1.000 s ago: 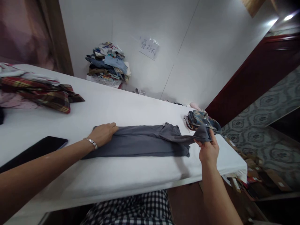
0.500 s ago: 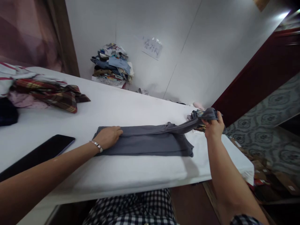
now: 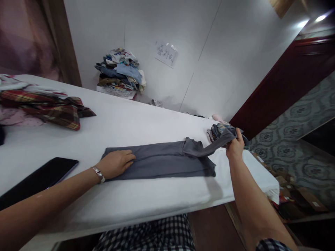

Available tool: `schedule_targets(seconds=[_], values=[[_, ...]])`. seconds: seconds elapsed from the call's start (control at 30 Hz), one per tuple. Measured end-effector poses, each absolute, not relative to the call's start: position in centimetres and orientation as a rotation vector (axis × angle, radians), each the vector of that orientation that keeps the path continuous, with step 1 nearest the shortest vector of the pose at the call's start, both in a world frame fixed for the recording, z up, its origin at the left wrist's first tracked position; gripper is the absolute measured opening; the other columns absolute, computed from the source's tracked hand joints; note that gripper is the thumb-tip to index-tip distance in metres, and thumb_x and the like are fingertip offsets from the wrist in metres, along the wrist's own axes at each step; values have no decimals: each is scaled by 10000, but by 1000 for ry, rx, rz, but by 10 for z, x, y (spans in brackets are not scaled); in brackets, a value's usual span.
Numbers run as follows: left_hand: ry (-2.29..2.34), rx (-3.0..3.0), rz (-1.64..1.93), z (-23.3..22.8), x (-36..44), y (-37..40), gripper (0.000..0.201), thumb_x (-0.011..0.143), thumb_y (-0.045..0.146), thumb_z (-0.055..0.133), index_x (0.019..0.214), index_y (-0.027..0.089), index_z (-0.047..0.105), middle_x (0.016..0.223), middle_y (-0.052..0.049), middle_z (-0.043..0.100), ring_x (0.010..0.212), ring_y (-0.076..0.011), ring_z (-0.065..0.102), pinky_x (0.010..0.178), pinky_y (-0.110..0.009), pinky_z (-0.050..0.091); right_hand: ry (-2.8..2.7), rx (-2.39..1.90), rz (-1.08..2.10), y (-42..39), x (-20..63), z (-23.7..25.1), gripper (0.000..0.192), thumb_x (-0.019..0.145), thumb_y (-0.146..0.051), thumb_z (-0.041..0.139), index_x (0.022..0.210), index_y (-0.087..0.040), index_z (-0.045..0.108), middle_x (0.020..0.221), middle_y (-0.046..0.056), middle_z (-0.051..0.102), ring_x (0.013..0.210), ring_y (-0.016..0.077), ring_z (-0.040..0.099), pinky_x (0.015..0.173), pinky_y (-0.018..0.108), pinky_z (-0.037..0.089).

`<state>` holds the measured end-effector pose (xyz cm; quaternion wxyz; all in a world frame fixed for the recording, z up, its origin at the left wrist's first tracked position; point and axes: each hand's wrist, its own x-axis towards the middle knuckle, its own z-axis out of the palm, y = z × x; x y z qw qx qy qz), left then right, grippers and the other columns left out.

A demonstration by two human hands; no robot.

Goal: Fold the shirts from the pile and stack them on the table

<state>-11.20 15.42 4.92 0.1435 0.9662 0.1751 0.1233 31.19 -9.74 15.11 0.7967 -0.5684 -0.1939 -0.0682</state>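
Observation:
A dark grey shirt (image 3: 157,164) lies in a long folded strip on the white table. My left hand (image 3: 117,163), with a bracelet at the wrist, rests palm down on the strip's left end, fingers stretched out and slightly bent. Off the right end, a sleeve (image 3: 209,149) of the shirt is lifted and pulled out to the right. Its cuff end is gripped by my right hand (image 3: 235,144), fingers closed round the cloth. Just behind that hand sits a stack of folded clothes (image 3: 216,129), partly covered by the sleeve.
On the left lie a black phone (image 3: 39,181) and a heap with a plaid shirt (image 3: 60,109). A tall pile of clothes (image 3: 120,73) stands against the wall beyond the white table (image 3: 136,122). A handwritten sheet (image 3: 166,54) is on the wall. Boxes (image 3: 300,200) sit low at right.
The right hand has lowered slightly, and the sleeve now lies flatter and wider near the shirt's right end. My left hand stays on the left end. The whole view has shifted a little.

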Motion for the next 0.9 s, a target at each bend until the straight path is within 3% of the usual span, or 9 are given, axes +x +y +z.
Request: schedule_targets(seconds=[0.1, 0.2, 0.27, 0.37, 0.43, 0.5, 0.57, 0.67, 0.9], values=[[576, 2564, 293, 58, -108, 151, 337, 853, 482, 486, 930, 247, 715, 948, -54, 682, 812, -206, 633, 735, -310, 464, -666, -1231, -187, -71, 292, 169, 735, 670, -289, 734, 1368, -205, 522, 1257, 87, 633, 1039, 196, 642, 865, 357, 552], [680, 2175, 398, 74, -95, 146, 398, 799, 581, 540, 909, 240, 714, 955, -60, 707, 860, -226, 644, 780, -335, 491, -1095, -1271, -176, -36, 248, 183, 629, 745, -250, 664, 1361, -232, 540, 1406, 53, 542, 1292, 196, 494, 1088, 376, 402], [694, 1794, 477, 82, -86, 144, 486, 778, 631, 547, 989, 219, 694, 1032, -92, 711, 914, -246, 659, 805, -370, 521, -1421, -1334, -5, -16, 213, 183, 580, 766, -245, 635, 1341, -262, 565, 1403, 28, 548, 1325, 208, 465, 1073, 378, 421], [645, 1258, 539, 87, -77, 144, 632, 830, 695, 432, 1186, 203, 609, 1222, -145, 658, 1013, -261, 665, 834, -415, 554, -1670, -1337, 337, 6, 182, 170, 541, 785, -274, 614, 1324, -288, 577, 1323, 41, 615, 1215, 229, 566, 901, 364, 535], [651, 1049, 568, 86, -77, 147, 626, 880, 673, 359, 1202, 192, 597, 1251, -151, 647, 1067, -255, 655, 857, -407, 561, -1593, -1332, 426, 14, 186, 152, 482, 800, -311, 595, 1280, -273, 611, 1232, 62, 670, 1090, 214, 636, 791, 334, 557], [698, 925, 591, 83, -81, 149, 530, 901, 588, 413, 1141, 172, 637, 1200, -141, 677, 1081, -246, 652, 860, -378, 567, -1407, -1426, 420, 17, 209, 132, 431, 794, -351, 587, 1201, -229, 659, 1120, 82, 715, 959, 198, 676, 730, 321, 553], [731, 856, 597, 81, -86, 149, 408, 878, 472, 528, 1095, 158, 670, 1153, -124, 701, 1089, -245, 651, 859, -362, 574, -1231, -1636, 359, 14, 239, 111, 404, 781, -355, 581, 1129, -182, 692, 1050, 102, 732, 896, 199, 684, 750, 344, 547], [760, 870, 609, 79, -91, 146, 335, 832, 374, 603, 1072, 159, 695, 1123, -100, 717, 1101, -249, 647, 859, -350, 579, -1172, -1962, 272, 4, 273, 87, 340, 778, -295, 564, 1048, -166, 726, 1042, 107, 738, 969, 231, 673, 897, 407, 501], [720, 942, 731, 88, -87, 123, 325, 823, 400, 612, 1038, 175, 706, 1060, -65, 736, 1130, -242, 630, 961, -354, 539, -1315, -2057, 396, 3, 273, 61, 214, 590, -169, 734, 779, -261, 771, 955, 51, 761, 981, 287, 664, 951, 388, 449]])
